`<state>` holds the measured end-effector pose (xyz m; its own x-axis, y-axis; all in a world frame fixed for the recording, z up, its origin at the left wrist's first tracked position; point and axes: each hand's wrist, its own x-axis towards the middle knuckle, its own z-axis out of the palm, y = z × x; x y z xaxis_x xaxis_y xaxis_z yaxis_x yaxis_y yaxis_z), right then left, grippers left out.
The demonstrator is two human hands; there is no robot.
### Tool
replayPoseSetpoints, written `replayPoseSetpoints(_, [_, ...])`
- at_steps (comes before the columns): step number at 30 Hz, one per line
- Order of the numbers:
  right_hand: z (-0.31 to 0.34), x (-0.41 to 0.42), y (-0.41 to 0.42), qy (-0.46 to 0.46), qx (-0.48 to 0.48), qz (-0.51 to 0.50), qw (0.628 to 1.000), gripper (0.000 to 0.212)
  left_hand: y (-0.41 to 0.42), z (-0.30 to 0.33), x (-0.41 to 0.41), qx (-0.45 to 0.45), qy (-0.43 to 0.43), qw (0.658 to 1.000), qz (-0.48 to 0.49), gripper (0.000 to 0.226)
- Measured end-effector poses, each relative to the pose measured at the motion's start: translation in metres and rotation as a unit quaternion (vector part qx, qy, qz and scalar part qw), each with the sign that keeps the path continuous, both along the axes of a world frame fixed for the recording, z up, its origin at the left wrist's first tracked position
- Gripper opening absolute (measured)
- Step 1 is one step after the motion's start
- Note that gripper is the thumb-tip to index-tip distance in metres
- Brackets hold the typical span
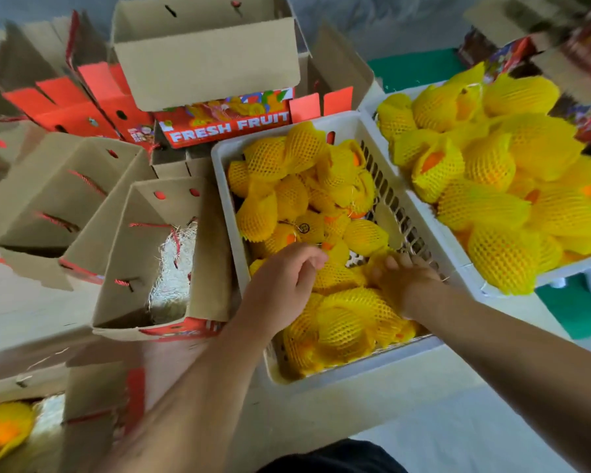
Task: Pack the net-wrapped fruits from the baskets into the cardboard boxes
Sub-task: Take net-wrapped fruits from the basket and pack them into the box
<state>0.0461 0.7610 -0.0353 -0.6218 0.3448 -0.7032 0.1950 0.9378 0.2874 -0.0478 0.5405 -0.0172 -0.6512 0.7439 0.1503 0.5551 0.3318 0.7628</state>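
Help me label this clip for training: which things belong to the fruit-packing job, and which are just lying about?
Job: near basket of net-wrapped fruits, far basket, open box with straw, left hand, right hand.
Lying about: printed FRESH FRUIT box, green mat.

This looks like a fruit-packing area. White plastic baskets heaped with yellow foam-netted fruits fill the 1 to 3 o'clock side. Many open cardboard boxes crowd 9 to 12 o'clock, one printed "FRESH FRUIT", one lined with shredded padding.
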Motion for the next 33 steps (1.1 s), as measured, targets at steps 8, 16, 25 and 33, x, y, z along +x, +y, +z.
replayPoseSetpoints(8, [0.007,0.005,-0.002,0.020,0.025,0.027,0.999,0.078,0.014,-0.011,0.017,-0.267,0.024,0.948,-0.173,0.069])
replayPoseSetpoints(16, [0.005,0.025,-0.009,0.016,-0.056,0.063,0.996,0.097,0.026,-0.021,0.037,-0.380,0.093,0.902,-0.181,0.089])
replayPoseSetpoints(25, [-0.013,0.021,-0.009,0.100,-0.162,0.004,0.982,0.100,0.013,-0.020,0.058,-0.376,0.200,0.886,-0.180,0.056])
replayPoseSetpoints(33, [-0.003,0.027,0.001,0.263,-0.283,-0.141,0.911,0.084,0.017,-0.017,0.054,-0.391,0.232,0.868,-0.198,0.064])
